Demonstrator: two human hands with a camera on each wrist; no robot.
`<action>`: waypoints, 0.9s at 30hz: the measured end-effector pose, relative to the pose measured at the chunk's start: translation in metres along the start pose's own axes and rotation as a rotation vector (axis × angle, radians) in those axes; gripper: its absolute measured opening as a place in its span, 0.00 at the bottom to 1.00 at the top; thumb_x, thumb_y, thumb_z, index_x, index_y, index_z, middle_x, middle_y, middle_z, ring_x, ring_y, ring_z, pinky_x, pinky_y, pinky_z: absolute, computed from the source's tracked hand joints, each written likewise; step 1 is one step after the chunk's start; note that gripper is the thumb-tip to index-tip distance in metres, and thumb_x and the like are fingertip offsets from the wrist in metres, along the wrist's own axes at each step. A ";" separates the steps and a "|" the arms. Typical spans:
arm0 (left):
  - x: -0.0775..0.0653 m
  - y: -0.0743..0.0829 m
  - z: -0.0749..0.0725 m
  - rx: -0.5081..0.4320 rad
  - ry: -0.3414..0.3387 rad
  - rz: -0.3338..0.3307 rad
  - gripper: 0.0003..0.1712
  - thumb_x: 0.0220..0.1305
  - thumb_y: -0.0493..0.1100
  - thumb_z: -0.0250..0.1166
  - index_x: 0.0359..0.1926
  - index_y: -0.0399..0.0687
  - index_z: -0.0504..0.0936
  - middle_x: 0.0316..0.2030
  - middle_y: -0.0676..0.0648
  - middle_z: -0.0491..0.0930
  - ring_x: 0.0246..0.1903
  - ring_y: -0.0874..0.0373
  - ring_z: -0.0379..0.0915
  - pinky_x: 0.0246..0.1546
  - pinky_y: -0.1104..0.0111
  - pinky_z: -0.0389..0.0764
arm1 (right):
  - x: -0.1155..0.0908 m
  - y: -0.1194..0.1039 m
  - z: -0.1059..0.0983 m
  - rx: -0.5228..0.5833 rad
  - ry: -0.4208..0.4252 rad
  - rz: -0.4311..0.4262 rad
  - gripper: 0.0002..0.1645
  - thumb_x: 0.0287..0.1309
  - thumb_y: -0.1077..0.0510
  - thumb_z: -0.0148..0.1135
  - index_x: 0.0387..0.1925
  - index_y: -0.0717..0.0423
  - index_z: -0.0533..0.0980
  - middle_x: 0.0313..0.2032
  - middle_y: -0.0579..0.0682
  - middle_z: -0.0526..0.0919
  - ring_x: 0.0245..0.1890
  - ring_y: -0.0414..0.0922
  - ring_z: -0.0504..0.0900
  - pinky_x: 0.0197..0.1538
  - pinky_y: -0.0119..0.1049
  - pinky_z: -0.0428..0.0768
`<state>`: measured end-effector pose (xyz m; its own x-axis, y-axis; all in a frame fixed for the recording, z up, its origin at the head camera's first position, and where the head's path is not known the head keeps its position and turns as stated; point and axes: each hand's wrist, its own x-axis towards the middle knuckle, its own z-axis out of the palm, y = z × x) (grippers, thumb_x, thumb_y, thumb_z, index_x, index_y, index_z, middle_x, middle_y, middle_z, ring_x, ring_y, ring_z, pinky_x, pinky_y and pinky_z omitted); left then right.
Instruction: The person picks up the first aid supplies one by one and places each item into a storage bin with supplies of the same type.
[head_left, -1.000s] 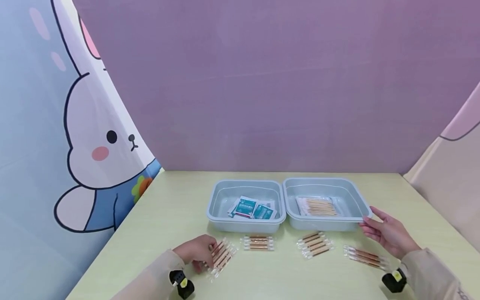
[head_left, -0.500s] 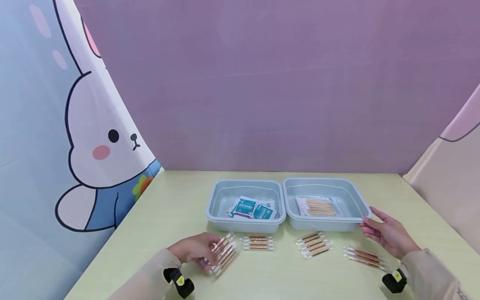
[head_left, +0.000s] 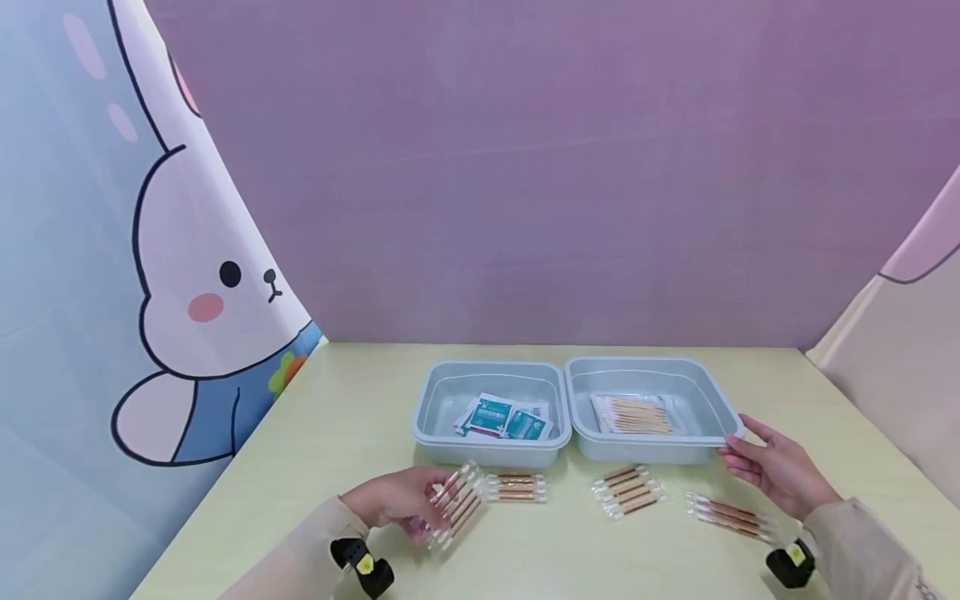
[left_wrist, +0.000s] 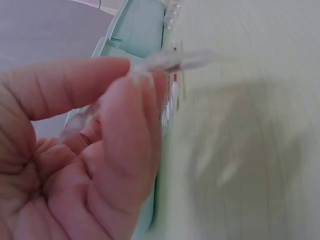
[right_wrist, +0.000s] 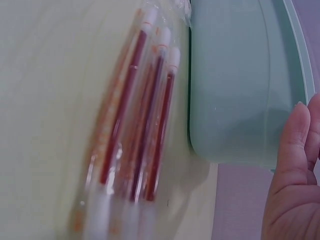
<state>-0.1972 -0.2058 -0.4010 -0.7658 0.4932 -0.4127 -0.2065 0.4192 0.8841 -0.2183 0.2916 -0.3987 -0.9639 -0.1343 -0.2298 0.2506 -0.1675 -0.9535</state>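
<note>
The pale yellow-green surface has faint grain. Set forward of its far edge, a light blue left tray and a right tray stand side by side. Nearer, clear-wrapped brown swabs lie flat: one pack parallel to the far edge, a second pack slanting, a third pack closest to the right edge.

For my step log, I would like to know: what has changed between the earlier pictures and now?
The left hand has raised the leftmost swab packet from the table, shifting it slightly to the right; a second ago the hand was already at it. Unchanged: the right hand at the rim of the right tray, the left tray and the other three swab packets.
</note>
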 end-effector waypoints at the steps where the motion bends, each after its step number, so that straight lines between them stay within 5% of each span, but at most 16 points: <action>1: 0.001 0.001 0.000 -0.007 -0.004 0.001 0.20 0.50 0.24 0.65 0.44 0.40 0.76 0.26 0.45 0.76 0.15 0.61 0.70 0.13 0.77 0.72 | 0.000 0.000 0.000 -0.001 -0.002 -0.002 0.53 0.68 0.64 0.53 0.70 0.61 0.23 0.30 0.51 0.86 0.29 0.41 0.85 0.36 0.31 0.83; 8: 0.005 0.006 0.000 -0.013 -0.026 -0.015 0.25 0.52 0.26 0.63 0.53 0.41 0.73 0.31 0.44 0.77 0.17 0.61 0.70 0.14 0.78 0.72 | 0.000 -0.002 0.001 -0.005 0.007 0.012 0.53 0.68 0.62 0.54 0.71 0.61 0.23 0.30 0.50 0.86 0.29 0.40 0.85 0.36 0.31 0.83; 17: 0.015 0.013 0.003 -0.097 -0.059 0.069 0.28 0.53 0.25 0.60 0.57 0.36 0.69 0.33 0.43 0.76 0.20 0.60 0.72 0.16 0.77 0.74 | 0.000 -0.003 0.002 -0.017 0.010 0.020 0.53 0.68 0.63 0.53 0.71 0.60 0.23 0.30 0.51 0.86 0.29 0.41 0.85 0.37 0.32 0.83; 27: 0.029 0.044 0.008 -0.080 -0.090 0.132 0.27 0.56 0.24 0.58 0.59 0.35 0.68 0.32 0.44 0.76 0.20 0.60 0.71 0.18 0.74 0.77 | -0.001 -0.003 0.003 -0.006 0.005 0.022 0.51 0.69 0.65 0.50 0.71 0.60 0.23 0.29 0.51 0.86 0.29 0.41 0.85 0.37 0.32 0.83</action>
<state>-0.2235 -0.1667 -0.3755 -0.7327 0.6074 -0.3070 -0.1588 0.2861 0.9450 -0.2175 0.2890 -0.3947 -0.9586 -0.1330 -0.2519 0.2714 -0.1587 -0.9493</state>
